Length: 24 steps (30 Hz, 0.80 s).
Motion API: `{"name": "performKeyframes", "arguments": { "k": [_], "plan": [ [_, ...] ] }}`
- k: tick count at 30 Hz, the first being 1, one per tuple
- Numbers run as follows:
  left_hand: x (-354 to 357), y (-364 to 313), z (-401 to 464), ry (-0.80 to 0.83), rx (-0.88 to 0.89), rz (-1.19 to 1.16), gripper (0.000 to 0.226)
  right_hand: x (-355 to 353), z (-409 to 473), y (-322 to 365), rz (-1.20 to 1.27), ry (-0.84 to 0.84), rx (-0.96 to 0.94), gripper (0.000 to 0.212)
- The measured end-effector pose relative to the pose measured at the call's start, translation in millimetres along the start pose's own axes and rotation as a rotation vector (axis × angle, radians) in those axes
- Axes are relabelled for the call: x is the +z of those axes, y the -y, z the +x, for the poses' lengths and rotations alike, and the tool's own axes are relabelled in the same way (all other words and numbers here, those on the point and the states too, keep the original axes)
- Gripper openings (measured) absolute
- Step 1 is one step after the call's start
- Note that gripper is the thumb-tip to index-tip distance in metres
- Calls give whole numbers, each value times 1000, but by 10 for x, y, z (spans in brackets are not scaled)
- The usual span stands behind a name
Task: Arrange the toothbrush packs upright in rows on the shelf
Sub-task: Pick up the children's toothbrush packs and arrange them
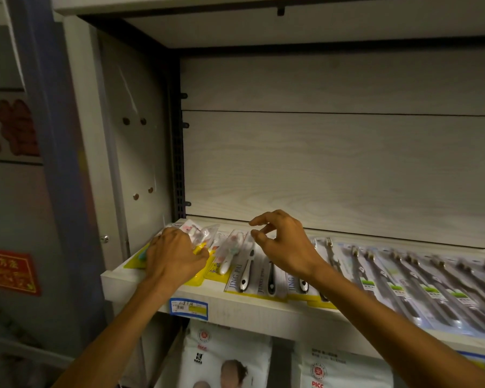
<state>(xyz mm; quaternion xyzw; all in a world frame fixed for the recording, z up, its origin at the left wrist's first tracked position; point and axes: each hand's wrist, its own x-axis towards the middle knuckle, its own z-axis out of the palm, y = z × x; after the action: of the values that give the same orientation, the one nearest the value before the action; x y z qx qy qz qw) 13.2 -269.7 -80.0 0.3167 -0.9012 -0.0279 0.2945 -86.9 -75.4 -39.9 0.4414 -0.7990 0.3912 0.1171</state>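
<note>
Toothbrush packs lie flat in a row along the pale wooden shelf (235, 306). At the left end sit yellow-backed children's packs (205, 236). My left hand (174, 256) presses down on them with its fingers curled over the packs. In the middle lie the JING PAI packs (244, 273) with black-and-white handles. My right hand (283, 245) hovers just above these, fingers apart, thumb and forefinger nearly pinched, holding nothing that I can see. To the right stretch several long clear packs (403, 278) with dark brushes.
The shelf's back panel (333, 163) and left side wall (132, 163) enclose a tall bare space above the packs. A blue and yellow price tag (189, 305) sticks to the shelf's front edge. White bagged goods (227, 357) stand on the level below.
</note>
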Motion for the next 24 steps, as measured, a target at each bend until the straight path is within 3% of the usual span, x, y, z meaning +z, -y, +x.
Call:
{"name": "performKeyframes", "arguments": {
  "k": [5,7,13,17,24],
  "plan": [
    [15,-9,-2,-16,-8,-109,48,12,-2,32,64,7,24,20],
    [-23,-37,-30,-57,-4,-231,40,15,9,39,121,16,60,20],
    [-162,-162,-85,-342,142,-590,16,66,34,177,643,96,315,30],
    [-232,-378,-281,-475,293,-688,22,97,5,361,944,149,349,31],
    [-109,-436,-428,-454,368,-651,48,141,21,423,982,56,387,14]
  ]
}}
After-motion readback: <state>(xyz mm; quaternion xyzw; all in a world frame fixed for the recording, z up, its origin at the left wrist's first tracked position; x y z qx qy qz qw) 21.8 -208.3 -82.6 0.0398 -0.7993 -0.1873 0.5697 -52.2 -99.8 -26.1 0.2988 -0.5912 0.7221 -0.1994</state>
